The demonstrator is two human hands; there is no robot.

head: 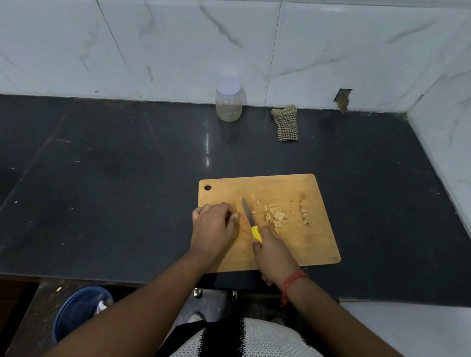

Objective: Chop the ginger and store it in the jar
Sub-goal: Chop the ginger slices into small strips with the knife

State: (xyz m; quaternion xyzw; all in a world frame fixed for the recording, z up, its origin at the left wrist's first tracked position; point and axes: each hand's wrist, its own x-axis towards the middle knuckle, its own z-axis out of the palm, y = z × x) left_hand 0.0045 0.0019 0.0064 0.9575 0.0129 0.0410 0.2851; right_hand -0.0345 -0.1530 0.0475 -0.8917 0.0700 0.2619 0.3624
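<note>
One board [315,234], one knife [250,219] and one jar [228,103] are seen on the counter [95,186]. The knife is gripped by the right hand [274,253], tip pointed away, slightly left. Ginger [277,216] lies mid-board, right of the blade. The left hand [214,228] is curled on the board; what it holds cannot be told.

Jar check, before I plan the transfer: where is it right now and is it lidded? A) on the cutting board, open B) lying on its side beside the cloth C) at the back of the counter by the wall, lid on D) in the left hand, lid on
C: the jar stands upright on the counter against the tiled wall, lid on, left of the checked cloth and well behind the cutting board.
</note>
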